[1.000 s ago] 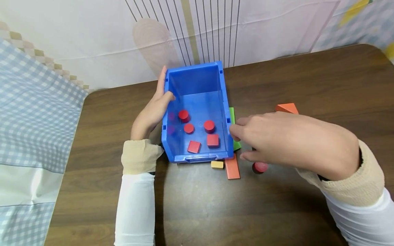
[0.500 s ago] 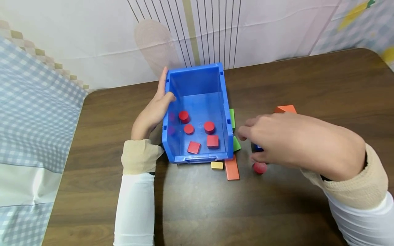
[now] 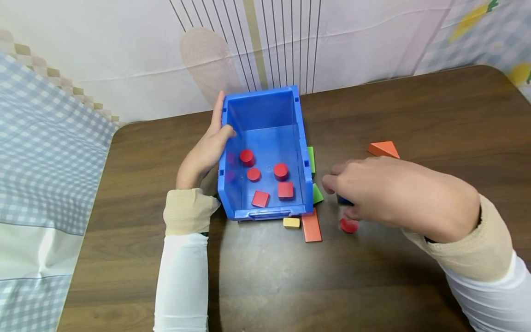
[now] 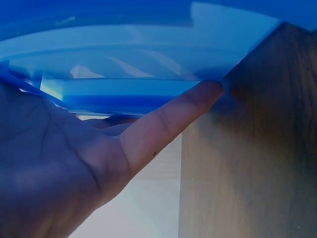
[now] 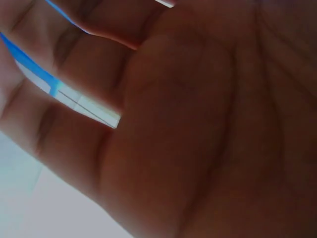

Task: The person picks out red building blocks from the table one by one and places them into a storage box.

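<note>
Brown wood-grain table [image 3: 373,286] fills the near ground, and both white sleeves with tan cuffs come in from the bottom edge. Nearest the body, a yellow block [image 3: 291,222] and an orange plank [image 3: 311,225] lie just in front of the blue bin [image 3: 232,203], the plank's far end touching its corner. Right beside those, a red round piece [image 3: 348,225] sits on the table, half tucked under the right hand [image 3: 398,191]. That hand arches low over a small blue block [image 3: 343,199], fingers curled down around it; only a sliver of blue shows, so whether they actually pinch it I cannot tell. Its wrist camera gives nothing but palm and finger creases, blurred, with a thin strip of blue between the fingers.

Moving on, two green blocks [image 3: 314,177] peek out along the bin's right wall, mostly cut off by it. Inside the bin: three red cylinders [image 3: 280,171] and two red squares [image 3: 285,189] on the floor.

Left hand [image 3: 207,150] lies flat against the bin's left wall, fingers straight along the outside, thumb hooked over the rim; the wrist view shows the thumb [image 4: 168,119] against the blue plastic.

Farther out, an orange wedge [image 3: 383,149] stands alone. Beyond, a pale patterned curtain [image 3: 352,41]; checked blue cloth [image 3: 45,152] at far left.
</note>
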`<action>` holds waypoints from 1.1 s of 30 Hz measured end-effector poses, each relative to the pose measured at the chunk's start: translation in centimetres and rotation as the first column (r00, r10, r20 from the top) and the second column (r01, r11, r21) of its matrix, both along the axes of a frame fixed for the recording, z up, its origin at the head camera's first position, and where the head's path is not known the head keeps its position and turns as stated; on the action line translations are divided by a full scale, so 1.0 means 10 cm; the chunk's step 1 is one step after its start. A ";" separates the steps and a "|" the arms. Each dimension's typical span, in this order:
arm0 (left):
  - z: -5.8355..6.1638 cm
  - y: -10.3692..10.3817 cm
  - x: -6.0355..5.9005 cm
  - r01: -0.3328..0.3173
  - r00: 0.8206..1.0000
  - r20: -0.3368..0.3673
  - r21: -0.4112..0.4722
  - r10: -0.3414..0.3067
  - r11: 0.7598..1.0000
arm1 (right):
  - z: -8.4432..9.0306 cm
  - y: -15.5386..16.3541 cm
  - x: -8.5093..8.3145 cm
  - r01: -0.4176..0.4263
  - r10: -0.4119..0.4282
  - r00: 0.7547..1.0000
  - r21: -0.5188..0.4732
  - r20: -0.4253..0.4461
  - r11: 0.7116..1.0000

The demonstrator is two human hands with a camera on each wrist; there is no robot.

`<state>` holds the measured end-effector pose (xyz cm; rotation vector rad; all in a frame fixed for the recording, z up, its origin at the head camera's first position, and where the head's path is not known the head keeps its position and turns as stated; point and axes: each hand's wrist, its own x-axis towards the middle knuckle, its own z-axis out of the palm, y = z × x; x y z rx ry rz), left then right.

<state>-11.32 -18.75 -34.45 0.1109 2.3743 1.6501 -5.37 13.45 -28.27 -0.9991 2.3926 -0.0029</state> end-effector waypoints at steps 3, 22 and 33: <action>0.00 0.00 0.01 0.001 1.000 0.001 0.000 -0.001 1.000 | -0.01 -0.03 0.02 -0.018 0.018 1.000 -0.004 -0.010 1.000; 0.03 -0.02 0.01 0.006 1.000 -0.005 -0.013 -0.006 1.000 | -0.20 -0.09 0.08 -0.072 0.074 0.997 0.167 -0.003 0.983; -0.01 -0.01 -0.01 0.012 1.000 -0.012 -0.005 -0.012 1.000 | -0.40 -0.02 0.13 -0.044 0.045 0.999 0.118 -0.008 0.992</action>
